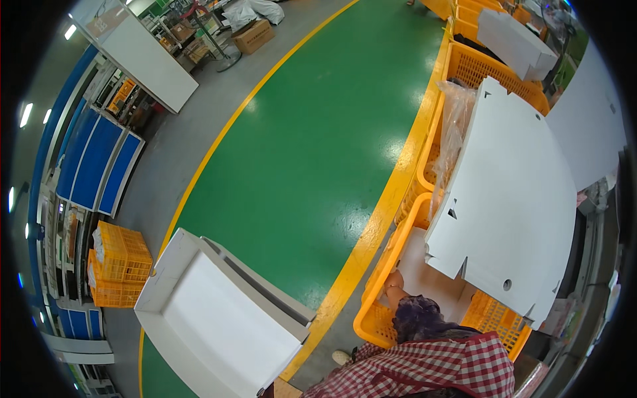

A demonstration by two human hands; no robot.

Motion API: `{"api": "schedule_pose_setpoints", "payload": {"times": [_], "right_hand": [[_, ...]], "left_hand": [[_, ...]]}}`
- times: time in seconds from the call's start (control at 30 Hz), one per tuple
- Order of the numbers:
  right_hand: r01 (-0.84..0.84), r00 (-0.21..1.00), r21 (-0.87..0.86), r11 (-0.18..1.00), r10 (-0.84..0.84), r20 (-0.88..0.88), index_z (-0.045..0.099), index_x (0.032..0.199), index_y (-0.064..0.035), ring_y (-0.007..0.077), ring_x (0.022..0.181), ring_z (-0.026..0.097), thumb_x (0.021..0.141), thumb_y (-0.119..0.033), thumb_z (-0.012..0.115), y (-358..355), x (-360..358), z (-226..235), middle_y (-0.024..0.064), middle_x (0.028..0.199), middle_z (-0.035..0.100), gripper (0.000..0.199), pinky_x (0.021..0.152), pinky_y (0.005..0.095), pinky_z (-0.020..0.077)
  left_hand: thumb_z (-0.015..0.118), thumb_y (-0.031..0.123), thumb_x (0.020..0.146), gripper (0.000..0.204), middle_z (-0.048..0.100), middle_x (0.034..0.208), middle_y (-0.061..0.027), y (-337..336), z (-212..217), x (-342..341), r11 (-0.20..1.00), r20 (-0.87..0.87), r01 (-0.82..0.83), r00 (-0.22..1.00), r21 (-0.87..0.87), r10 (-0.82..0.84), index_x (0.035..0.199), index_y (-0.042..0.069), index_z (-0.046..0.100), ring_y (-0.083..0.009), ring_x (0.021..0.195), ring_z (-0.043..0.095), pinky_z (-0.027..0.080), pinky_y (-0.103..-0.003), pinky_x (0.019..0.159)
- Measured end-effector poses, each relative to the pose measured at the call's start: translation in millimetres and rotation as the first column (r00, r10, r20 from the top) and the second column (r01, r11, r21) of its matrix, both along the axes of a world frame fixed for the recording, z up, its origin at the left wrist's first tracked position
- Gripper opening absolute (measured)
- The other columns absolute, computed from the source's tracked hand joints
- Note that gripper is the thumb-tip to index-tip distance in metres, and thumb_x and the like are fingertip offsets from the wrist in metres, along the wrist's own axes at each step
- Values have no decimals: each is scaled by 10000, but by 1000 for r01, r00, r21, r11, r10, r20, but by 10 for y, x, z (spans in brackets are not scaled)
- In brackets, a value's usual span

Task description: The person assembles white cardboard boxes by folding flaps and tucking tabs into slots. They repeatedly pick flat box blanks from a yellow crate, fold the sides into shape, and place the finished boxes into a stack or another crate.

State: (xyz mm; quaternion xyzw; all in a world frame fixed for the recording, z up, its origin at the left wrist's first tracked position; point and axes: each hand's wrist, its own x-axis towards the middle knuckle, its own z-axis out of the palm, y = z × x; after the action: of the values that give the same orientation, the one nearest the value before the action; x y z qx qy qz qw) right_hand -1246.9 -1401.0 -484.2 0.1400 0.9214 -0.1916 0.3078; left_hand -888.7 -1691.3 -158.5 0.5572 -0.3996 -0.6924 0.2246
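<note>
Lying in the crate (375, 290), white cardboard (424, 282) perhaps touches the right hand (394, 281).

Widest free room: over green floor (292, 152), between tilted white tray (229, 325) at lower left and near yellow crate (369, 295) at right. Tray blocks low passage on its side. Crate's way in lies along left rim, where right hand (394, 280) occupies part; checked sleeve (438, 361) crosses near end. Large white panel (504, 205) overhangs crate's right part, barring straight descent there. Clear plastic film (454, 126) hangs beside panel's left edge, obstructing gap toward farther crates (488, 63).
</note>
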Motion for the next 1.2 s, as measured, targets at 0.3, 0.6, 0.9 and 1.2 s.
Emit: {"api": "schedule_pose_setpoints", "payload": {"times": [0.3, 0.6, 0.9, 1.2], "right_hand": [[329, 874, -354, 876, -424, -238, 430, 1264, 12, 412, 1048, 547, 778, -148, 539, 718, 207, 1148, 280, 1143, 557, 524, 908, 408, 438], [-58, 973, -161, 985, 20, -229, 373, 1326, -9, 345, 1113, 534, 725, -129, 581, 1241, 182, 2739, 240, 1183, 550, 647, 937, 368, 414], [73, 967, -158, 985, -108, -231, 492, 1260, -77, 352, 1077, 562, 743, -224, 659, 1353, 446, 2715, 243, 1132, 581, 563, 920, 370, 431], [-247, 929, 98, 964, 264, -258, 482, 1285, -79, 362, 1094, 542, 728, -307, 652, 1574, 292, 2554, 238, 1141, 581, 625, 962, 363, 415]], "left_hand": [[489, 400, 920, 512, 463, 1227, -146, -562, -76, 95, 980, -309, 190, 930, -55, -198, 1312, 82, 402, -354, 1130, 465, 332, -587, 1025], [435, 430, 909, 440, 572, 1106, -122, -1855, -859, -137, 984, -194, 180, 965, -7, -178, 1192, 101, 501, -300, 956, 576, 531, -453, 743], [382, 328, 939, 351, 562, 1119, -130, -2479, -632, -208, 995, -224, 104, 969, -3, -102, 1168, 102, 521, -304, 997, 548, 523, -478, 761], [458, 197, 930, 307, 496, 1177, -155, -2639, -428, -276, 996, -235, 60, 969, -66, -74, 1201, 52, 468, -340, 1060, 507, 542, -483, 787]]}}
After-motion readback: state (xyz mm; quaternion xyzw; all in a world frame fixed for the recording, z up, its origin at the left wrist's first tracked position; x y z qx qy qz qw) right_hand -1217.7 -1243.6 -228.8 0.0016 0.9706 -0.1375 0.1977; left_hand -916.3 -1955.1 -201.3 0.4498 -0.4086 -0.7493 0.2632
